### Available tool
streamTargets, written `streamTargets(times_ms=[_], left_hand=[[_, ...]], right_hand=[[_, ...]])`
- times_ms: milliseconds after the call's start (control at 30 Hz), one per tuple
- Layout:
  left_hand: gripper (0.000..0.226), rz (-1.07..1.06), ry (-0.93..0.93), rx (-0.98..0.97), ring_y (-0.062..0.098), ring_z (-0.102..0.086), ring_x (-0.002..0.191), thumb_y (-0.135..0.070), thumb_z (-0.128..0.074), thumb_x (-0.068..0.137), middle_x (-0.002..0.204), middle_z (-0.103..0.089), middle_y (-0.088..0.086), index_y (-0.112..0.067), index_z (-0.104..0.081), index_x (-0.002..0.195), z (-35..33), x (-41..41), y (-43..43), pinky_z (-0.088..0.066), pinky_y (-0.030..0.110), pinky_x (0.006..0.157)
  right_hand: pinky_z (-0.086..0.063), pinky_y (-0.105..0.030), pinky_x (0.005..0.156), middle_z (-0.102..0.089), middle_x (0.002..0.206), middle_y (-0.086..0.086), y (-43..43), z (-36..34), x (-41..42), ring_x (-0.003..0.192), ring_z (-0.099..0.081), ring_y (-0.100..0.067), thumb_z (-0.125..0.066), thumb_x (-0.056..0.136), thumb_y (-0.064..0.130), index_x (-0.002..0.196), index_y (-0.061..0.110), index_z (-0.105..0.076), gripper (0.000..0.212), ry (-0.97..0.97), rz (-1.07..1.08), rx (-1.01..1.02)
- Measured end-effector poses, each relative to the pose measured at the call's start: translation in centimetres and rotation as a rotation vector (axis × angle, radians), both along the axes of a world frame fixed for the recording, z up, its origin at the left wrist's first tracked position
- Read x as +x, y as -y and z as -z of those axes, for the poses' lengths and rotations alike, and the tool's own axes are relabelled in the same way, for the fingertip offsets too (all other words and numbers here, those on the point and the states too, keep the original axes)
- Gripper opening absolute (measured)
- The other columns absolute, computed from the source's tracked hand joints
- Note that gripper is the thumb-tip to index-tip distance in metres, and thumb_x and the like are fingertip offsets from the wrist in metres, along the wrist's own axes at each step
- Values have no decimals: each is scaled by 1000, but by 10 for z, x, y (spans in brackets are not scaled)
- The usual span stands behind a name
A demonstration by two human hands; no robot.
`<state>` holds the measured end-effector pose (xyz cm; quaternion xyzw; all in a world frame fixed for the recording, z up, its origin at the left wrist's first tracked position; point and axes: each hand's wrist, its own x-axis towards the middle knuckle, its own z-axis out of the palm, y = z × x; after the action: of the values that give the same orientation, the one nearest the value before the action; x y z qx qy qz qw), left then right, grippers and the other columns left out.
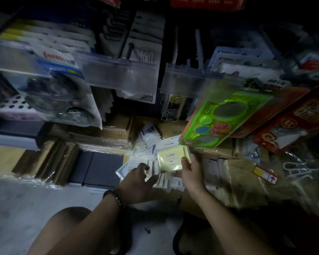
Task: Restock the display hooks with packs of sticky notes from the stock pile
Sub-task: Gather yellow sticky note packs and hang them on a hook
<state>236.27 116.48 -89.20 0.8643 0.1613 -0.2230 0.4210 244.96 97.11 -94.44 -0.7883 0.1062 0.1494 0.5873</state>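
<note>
A pile of sticky note packs (pixel 149 140) lies on cardboard boxes low under the display. A pale yellow pack (pixel 170 159) stands tilted above the pile. My right hand (pixel 191 172) holds its right edge, thumb on the front and fingers behind. My left hand (pixel 138 179) rests on the left part of the pile over a clear-wrapped pack (pixel 123 169), fingers bent down and thumb spread wide. Grey display hooks (pixel 198 46) jut out above, behind clear price strips (pixel 191 83).
Hanging goods crowd the space overhead: a green toy card (pixel 223 118) just above the right hand, a blister pack (pixel 63 92) at left, and red boxes (pixel 291 124) at right. Wrapped cartons (pixel 63 159) line the floor. My knees are in the foreground.
</note>
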Motion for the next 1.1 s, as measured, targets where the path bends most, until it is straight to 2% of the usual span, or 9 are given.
streamTargets(times_ms=[100,167,233,300,433,567,700,867,1100], left_hand=[[87,-366,-150,-327,30,-68,112,-62,-67,96,130,-64,12,-15,-25,156,-4,3,3,-63,45,87],[72,-510,-193,-495,28,-66,114,-56,-64,101,133,-61,7,-18,-29,151,-8,1,2,-63,46,85],[40,-594,-107,-655,25,-66,113,-41,-60,108,141,-61,8,-20,-46,140,-12,-2,3,-61,47,88],[11,-667,-1,-782,24,-70,104,-22,-54,111,133,-67,11,-23,-58,122,-22,-6,7,-61,45,85],[24,-706,25,-987,30,-80,96,-7,-46,112,112,-81,13,-17,-63,126,-43,-21,7,-66,46,76],[30,-579,25,-1007,34,-78,110,-6,-52,110,121,-79,15,-15,-60,137,-61,-40,-2,-67,50,87],[34,-487,127,-1018,40,-73,118,-5,-52,109,129,-75,19,-16,-53,141,-91,-63,3,-66,50,87],[33,-380,351,-906,42,-74,115,-2,-52,109,130,-74,21,-16,-55,138,-150,-84,11,-65,53,84],[28,-304,685,-699,37,-74,116,0,-65,103,125,-77,13,-11,-61,129,-246,-99,16,-62,61,93]], right_hand=[[-67,-42,69,-78,113,-12,-9,-18,-10,92,-79,-31,-51,113,16,123,14,-64,17,-181,36,286],[-67,-46,70,-79,109,-17,-11,-28,-16,89,-79,-34,-53,111,14,122,9,-64,16,-257,14,419],[-66,-48,70,-78,112,-23,-13,-40,-20,89,-78,-38,-53,111,12,125,4,-63,19,-306,-48,485],[-65,-47,68,-77,113,-23,-14,-51,-26,86,-77,-37,-51,112,12,123,6,-64,18,-286,-107,467],[-59,-39,64,-79,111,-12,-8,-70,-50,93,-76,-33,-49,113,14,122,18,-69,23,-136,-194,268],[-54,-35,67,-81,103,7,-1,-95,-73,92,-74,-19,-51,111,15,109,31,-77,30,-29,-236,75],[-57,-23,71,-81,104,13,1,-142,-93,95,-75,-6,-53,109,12,110,36,-74,31,78,-253,78],[-63,-47,95,-81,115,5,0,-209,-113,108,-77,-16,-73,98,6,124,23,-72,31,320,-207,158],[-64,-48,91,-78,116,12,2,-312,-131,107,-75,-8,-69,101,8,123,33,-68,33,565,-220,125]])
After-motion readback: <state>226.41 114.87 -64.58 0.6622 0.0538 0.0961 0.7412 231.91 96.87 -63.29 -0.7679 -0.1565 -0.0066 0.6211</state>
